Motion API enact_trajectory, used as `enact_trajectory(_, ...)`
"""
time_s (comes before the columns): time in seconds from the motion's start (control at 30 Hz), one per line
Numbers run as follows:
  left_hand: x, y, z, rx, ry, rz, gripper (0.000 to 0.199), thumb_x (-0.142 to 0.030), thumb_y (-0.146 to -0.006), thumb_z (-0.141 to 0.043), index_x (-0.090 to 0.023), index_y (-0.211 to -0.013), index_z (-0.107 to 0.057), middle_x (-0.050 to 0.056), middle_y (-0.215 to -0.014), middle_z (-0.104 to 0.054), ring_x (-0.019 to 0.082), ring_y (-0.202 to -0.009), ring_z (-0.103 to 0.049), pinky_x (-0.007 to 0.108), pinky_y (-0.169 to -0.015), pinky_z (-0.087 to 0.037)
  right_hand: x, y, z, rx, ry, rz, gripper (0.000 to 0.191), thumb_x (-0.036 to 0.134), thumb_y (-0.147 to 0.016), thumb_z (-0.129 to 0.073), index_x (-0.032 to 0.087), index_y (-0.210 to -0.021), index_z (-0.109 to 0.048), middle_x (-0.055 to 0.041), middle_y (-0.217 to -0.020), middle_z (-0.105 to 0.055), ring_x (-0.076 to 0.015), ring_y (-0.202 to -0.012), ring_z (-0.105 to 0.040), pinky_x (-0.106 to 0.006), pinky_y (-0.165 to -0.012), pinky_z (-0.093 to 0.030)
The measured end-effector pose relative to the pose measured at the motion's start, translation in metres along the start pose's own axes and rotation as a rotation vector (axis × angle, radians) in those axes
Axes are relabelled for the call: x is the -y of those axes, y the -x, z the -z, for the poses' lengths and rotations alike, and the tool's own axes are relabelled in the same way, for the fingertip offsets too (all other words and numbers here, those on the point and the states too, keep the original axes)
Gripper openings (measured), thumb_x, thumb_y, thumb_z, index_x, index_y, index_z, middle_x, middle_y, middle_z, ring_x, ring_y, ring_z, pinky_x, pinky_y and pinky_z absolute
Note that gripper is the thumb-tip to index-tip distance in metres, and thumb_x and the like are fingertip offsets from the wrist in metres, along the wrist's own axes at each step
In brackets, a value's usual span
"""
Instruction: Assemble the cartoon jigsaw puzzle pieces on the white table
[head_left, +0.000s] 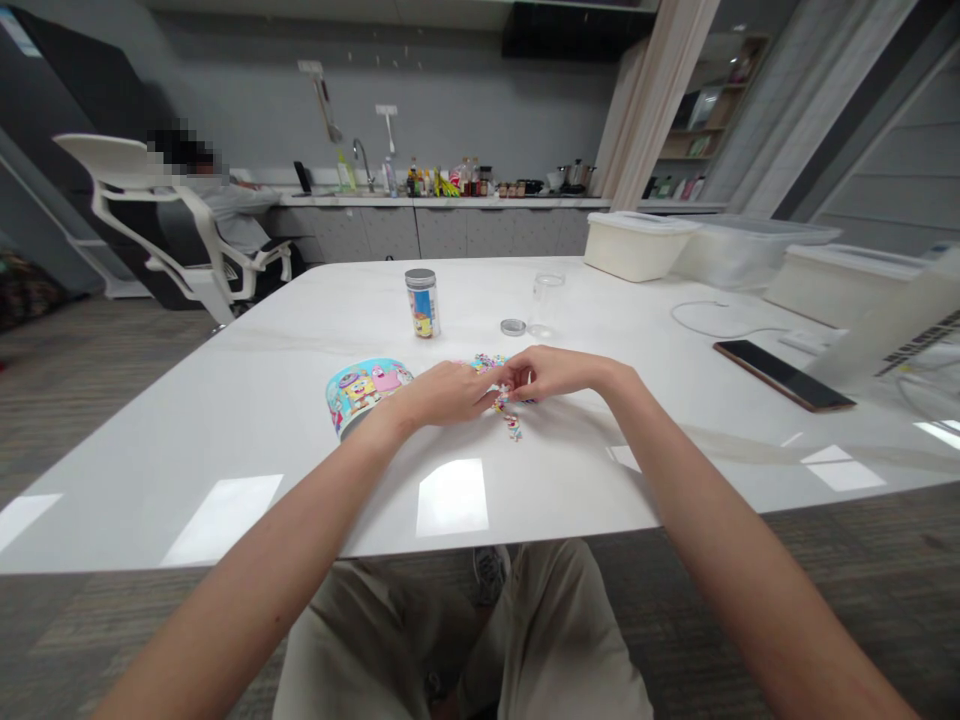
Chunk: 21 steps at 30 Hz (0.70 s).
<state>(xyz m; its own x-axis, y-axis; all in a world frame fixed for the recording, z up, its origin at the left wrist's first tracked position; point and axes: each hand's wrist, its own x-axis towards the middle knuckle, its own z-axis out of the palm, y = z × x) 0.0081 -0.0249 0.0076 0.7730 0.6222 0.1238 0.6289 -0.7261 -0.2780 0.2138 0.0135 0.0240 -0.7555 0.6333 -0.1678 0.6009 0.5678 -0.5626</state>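
Observation:
My left hand (448, 392) and my right hand (544, 373) meet over a pile of small colourful pieces (489, 362) on the white table (300, 335). Both hands have their fingers bent together at the pieces; what they pinch is too small to name. A few pieces (514, 428) lie just in front of the fingers. Left of my left hand is a round blue cartoon tin (367, 385), partly hidden by my forearm. Beyond the hands stand a cartoon-print jar with a grey lid (422, 303), a flat round lid (513, 327) and a clear jar (547, 305).
A dark phone (784, 375) lies at the right, near a white cable (694, 325). Lidded storage boxes (637, 248) stand at the back right. Beyond the table's far left corner, a person (232, 210) sits in a white-framed chair (112, 180). Kitchen counter behind.

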Motion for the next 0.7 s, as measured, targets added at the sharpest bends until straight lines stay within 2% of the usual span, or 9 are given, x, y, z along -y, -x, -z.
enact_trajectory(0.4,-0.0003,-0.0009,0.0013,0.029,-0.019,0.024,0.032,-0.03,-0.1,-0.032,-0.015,-0.12,-0.052,0.009,-0.083,-0.071,0.022,-0.075,-0.068,0.028,-0.06,-0.039,0.0,0.0025,0.0013,0.006,0.004,-0.014,0.021,0.038,-0.078,-0.063,0.017,-0.076,-0.061,0.0006,-0.065,-0.058,-0.0127,-0.06,-0.053,-0.026,-0.056,-0.038)
enact_trajectory(0.7,0.001,-0.001,0.0014,-0.007,0.003,-0.003,0.032,-0.034,-0.1,-0.032,-0.018,-0.121,-0.052,0.007,-0.082,-0.07,0.021,-0.073,-0.067,0.028,-0.059,-0.038,0.0021,0.0023,0.0006,0.014,-0.001,-0.007,0.019,0.036,-0.077,-0.063,0.017,-0.076,-0.059,0.0014,-0.064,-0.057,-0.0123,-0.06,-0.052,-0.025,-0.056,-0.037)
